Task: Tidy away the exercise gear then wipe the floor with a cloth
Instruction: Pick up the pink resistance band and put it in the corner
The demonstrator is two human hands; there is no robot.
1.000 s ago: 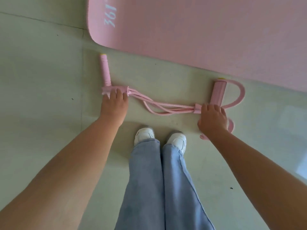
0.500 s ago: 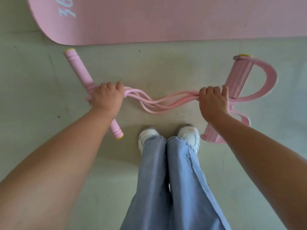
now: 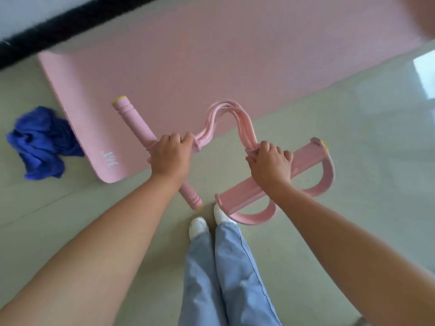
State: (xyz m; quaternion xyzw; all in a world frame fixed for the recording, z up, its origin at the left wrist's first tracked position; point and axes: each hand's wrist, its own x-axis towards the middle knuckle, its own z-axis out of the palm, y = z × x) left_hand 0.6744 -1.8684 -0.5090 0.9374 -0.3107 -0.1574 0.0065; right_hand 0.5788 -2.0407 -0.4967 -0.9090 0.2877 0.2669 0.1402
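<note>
I hold a pink pedal resistance band off the floor with both hands. My left hand [image 3: 170, 158] grips the middle of its pink handle bar [image 3: 134, 123], which has yellow end caps. My right hand [image 3: 270, 164] grips the middle of the pink foot bar [image 3: 306, 156], whose two foot loops hang beneath it. Between the hands, the pink elastic tubes [image 3: 229, 114] bulge up in an arch. A pink exercise mat [image 3: 235, 55] lies unrolled on the floor beyond. Left of the mat's corner a crumpled blue cloth [image 3: 42, 142] rests on the floor.
The floor [image 3: 353, 137] is pale glossy tile. A black skirting strip [image 3: 70, 22] runs along the wall at the top left. My jeans legs and white shoes [image 3: 199, 227] stand below the band.
Both hands have lifted the band off the floor and come closer together, so the tubes now arch upward. The view has pulled back and the blue cloth has come into sight.
</note>
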